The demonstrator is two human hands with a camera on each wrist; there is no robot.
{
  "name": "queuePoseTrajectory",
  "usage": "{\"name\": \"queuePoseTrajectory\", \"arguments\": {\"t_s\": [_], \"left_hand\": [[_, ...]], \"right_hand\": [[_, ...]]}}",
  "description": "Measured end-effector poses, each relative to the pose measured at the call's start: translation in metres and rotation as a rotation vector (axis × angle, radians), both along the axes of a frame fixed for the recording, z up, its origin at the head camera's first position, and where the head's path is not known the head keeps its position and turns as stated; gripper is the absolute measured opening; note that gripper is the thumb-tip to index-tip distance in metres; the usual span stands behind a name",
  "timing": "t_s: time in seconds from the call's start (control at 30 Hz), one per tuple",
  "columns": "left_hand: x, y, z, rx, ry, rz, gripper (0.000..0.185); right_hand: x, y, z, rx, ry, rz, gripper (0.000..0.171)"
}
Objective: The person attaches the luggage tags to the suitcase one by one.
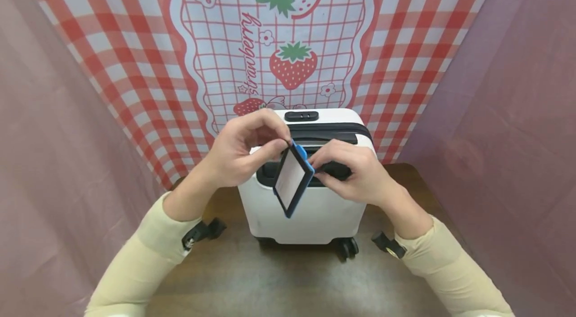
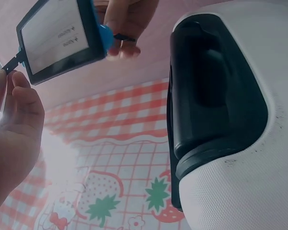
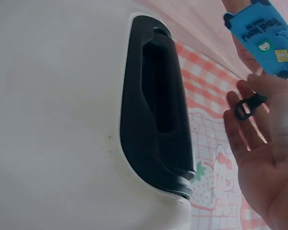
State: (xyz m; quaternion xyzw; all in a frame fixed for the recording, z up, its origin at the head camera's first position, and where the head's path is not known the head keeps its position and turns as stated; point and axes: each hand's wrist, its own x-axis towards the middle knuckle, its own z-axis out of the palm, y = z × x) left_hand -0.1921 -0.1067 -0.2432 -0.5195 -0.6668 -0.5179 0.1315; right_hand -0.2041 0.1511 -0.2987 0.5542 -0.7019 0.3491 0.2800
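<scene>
Head view: both hands meet over the top of a small white hard-shell suitcase w/ black trim (image 1: 310, 212), which stands on its wheels on a dark brown wooden tabletop (image 1: 270, 282). Left hand (image 1: 240, 149) pinches the upper end of a blue-framed rectangular luggage tag w/ a white card insert (image 1: 292, 178) between thumb and fingertips. Tag hangs tilted, lower corner toward the camera, in front of the suitcase's black recessed carry handle (image 1: 335, 169). Right hand (image 1: 355, 169) is just beside the tag's top right corner, fingers curled, tips pinching a thin black strap loop (image 3: 247, 106) at that end; right wrist view shows the loop lying across the fingers, w/ the tag's blue printed back (image 3: 264, 36) above. Left wrist view: tag's card side w/ faint printed lines, a small black tab at its corner by the left fingers; suitcase handle recess fills the right side of that view.

Both forearms are in cream sleeves (image 1: 144, 252), w/ black wrist straps. Behind the suitcase hangs a red-and-white gingham cloth w/ strawberry prints & the word "strawberry" (image 1: 279, 47); pinkish-purple curtains (image 1: 49, 157) sit on both sides. Black caster wheel (image 1: 348, 247) shows under the suitcase's front right corner.
</scene>
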Motion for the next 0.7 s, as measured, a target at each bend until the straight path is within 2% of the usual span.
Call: {"name": "queuePoseTrajectory", "arguments": {"t_s": [0.13, 0.37, 0.53, 0.7], "left_hand": [[0.000, 0.001, 0.002, 0.011, -0.008, 0.002, 0.009], [-0.002, 0.001, 0.003, 0.010, -0.011, 0.032, 0.010], [-0.006, 0.001, -0.001, -0.015, -0.022, 0.055, 0.011], [-0.010, 0.005, -0.003, -0.026, -0.028, 0.060, 0.013]], "right_hand": [[-0.001, 0.000, -0.005, -0.076, 0.039, 0.017, 0.019], [-0.002, 0.003, -0.013, -0.206, 0.029, 0.181, 0.013], [0.000, 0.001, -0.018, -0.311, 0.024, 0.240, 0.012], [0.002, -0.004, -0.024, -0.373, 0.046, 0.197, 0.013]]}}
